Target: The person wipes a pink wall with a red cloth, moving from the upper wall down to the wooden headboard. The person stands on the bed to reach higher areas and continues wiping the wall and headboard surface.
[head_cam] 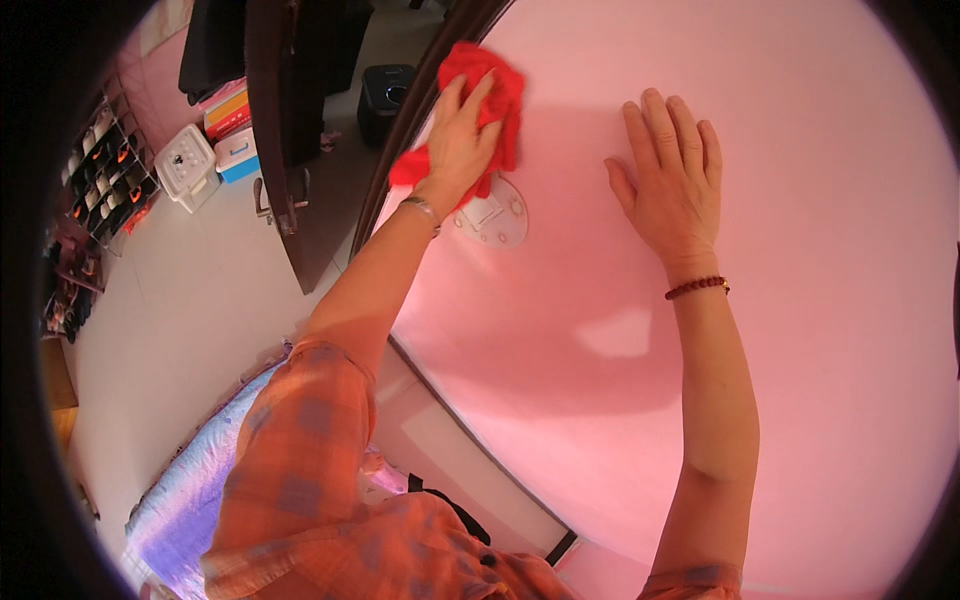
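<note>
My left hand (459,146) presses a crumpled red cloth (510,90) against the pink wall, right beside the dark door frame (409,112). Just below the cloth, an oval plate around a wall switch (499,217) shows, partly covered by the cloth. My right hand (669,184) lies flat on the pink wall (825,300) to the right, fingers spread, holding nothing. A bangle is on my left wrist, and a beaded bracelet (696,287) on my right.
A dark door with a metal handle (262,202) stands open at the left. Beyond it are a black bin (384,101), a white lidded box (184,165), a blue box (238,166) and a shoe rack (109,180). A blue and purple cloth (191,480) lies at lower left.
</note>
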{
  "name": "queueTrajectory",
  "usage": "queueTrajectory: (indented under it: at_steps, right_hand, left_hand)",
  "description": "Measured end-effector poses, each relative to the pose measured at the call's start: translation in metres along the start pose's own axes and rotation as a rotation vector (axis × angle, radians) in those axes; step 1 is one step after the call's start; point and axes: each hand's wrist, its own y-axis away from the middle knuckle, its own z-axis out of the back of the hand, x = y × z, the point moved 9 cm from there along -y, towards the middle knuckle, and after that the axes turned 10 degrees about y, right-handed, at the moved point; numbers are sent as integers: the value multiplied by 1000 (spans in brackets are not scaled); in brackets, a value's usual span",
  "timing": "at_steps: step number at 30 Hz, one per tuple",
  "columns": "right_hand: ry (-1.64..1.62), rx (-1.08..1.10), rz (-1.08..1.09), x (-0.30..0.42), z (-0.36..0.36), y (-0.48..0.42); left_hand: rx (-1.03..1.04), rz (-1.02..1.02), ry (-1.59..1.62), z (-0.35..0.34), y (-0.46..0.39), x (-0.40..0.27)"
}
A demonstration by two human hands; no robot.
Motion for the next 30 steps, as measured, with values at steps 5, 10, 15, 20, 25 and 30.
queueTrajectory:
  at_steps: [5, 10, 15, 20, 25, 30]
  right_hand:
    - [18, -5, 3, -2, 3, -1]
    - [49, -5, 0, -2, 2, -1]
    - [57, 4, -3, 0, -1, 1]
    - [21, 15, -12, -1, 2, 2]
    - [21, -7, -4, -3, 3, 0]
    - [22, -7, -5, -1, 4, -3]
  left_hand:
    - [43, -99, 81, -22, -17, -61]
    - [-53, 154, -3, -14, 15, 25]
    - [34, 453, -63, 2, 49, 88]
    - [37, 194, 123, -12, 20, 1]
    - [161, 120, 128, -30, 43, -61]
    - [348, 299, 2, -24, 103, -16]
